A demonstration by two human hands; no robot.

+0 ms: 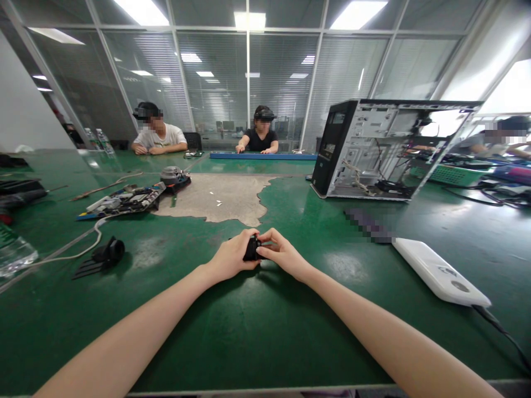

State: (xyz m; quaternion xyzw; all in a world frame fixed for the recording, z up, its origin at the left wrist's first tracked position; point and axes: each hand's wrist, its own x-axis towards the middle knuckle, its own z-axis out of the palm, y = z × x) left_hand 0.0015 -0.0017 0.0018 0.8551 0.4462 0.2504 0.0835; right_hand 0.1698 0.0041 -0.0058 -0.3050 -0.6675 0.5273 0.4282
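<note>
While your left hand has a grip on that little black part, your right hand is pinching it too, over the green tabletop.

No wording, brand or number can be read. On the white device, near the right edge of the tabletop, two greyish marks show, too blurred to make out. The black front of the computer case, toward the far right corner, carries small light spots, likewise illegible.
</note>
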